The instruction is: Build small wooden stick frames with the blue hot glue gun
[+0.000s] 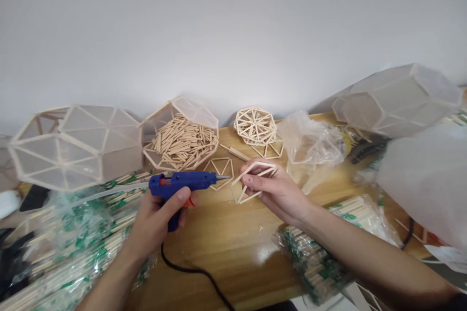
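My left hand (160,218) is wrapped round the handle of a blue hot glue gun (186,181), with a finger at its orange trigger. A long translucent glue stick (109,192) sticks out of the gun's back end. The metal nozzle points right, close to a small wooden stick frame (251,180). That frame is pinched between the thumb and fingers of my right hand (272,187), tilted above the table. Behind the nozzle, another flat stick frame (221,172) with triangular sections lies on the wood. Whether the nozzle touches the held frame, I cannot tell.
A faceted bowl (151,158) full of short sticks stands behind, beside a stack of stick frames (255,124). Large panelled shapes (80,155) flank the wooden table (226,252). Bagged sticks (317,262) lie on both sides. A black cord (193,269) crosses the front.
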`<state>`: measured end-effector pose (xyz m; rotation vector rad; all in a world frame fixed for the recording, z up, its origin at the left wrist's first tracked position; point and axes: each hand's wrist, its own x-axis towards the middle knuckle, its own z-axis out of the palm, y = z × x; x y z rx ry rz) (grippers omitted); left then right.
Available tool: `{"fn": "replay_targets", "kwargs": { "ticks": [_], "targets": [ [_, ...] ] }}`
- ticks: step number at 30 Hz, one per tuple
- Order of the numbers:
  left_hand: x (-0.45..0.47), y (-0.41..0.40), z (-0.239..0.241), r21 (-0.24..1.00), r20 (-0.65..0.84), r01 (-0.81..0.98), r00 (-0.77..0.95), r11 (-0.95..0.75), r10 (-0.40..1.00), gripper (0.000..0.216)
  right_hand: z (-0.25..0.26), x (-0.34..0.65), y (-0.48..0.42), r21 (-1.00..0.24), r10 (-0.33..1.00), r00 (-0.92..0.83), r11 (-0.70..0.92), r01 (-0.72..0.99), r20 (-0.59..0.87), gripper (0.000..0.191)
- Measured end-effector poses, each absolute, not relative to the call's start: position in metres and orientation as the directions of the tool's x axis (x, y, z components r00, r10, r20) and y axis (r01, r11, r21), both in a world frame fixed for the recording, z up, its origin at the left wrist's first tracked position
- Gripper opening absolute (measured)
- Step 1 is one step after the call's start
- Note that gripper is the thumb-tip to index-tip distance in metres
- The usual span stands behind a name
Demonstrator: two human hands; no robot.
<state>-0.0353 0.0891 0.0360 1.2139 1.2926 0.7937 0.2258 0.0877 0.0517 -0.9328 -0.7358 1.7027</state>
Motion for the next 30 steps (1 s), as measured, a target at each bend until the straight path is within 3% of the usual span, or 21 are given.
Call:
{"fn": "replay_targets", "kwargs": {
  "ticks": [7,12,18,20,25,30],
  "targets": [
    [-0.033,0.099,0.055,0.961,-0.265,0.115,0.122,0.252,0.957,0.046,0.049,0.227,0.088,-0.823,0.942,-0.22,-0.328,-0.463,-0.251,0.025],
    [-0.058,0.08,0.081,0.869,-0.25,0.451,0.042,0.205,0.967,0.053,0.04,0.226,0.088,-0.842,0.907,-0.297,-0.396,-0.366,-0.298,0.033],
    [-0.095,0.043,0.072,0.539,-0.132,0.821,-0.139,0.189,0.981,0.076,0.025,0.221,0.084,-0.873,0.845,-0.374,-0.463,-0.154,-0.382,0.05],
    [-0.101,0.037,0.062,0.489,-0.16,0.847,-0.148,0.209,0.976,0.076,0.022,0.219,0.08,-0.887,0.839,-0.4,-0.446,-0.119,-0.368,0.053],
    [-0.11,0.029,0.049,0.521,-0.209,0.808,-0.19,0.274,0.959,0.066,0.019,0.213,0.073,-0.947,0.84,-0.458,-0.32,0.014,-0.291,0.043],
    [-0.108,0.016,0.045,0.372,0.021,0.908,-0.216,0.193,0.976,0.05,0.017,0.211,0.071,-0.975,0.831,-0.514,-0.152,0.161,-0.214,0.033]
  ]
}}
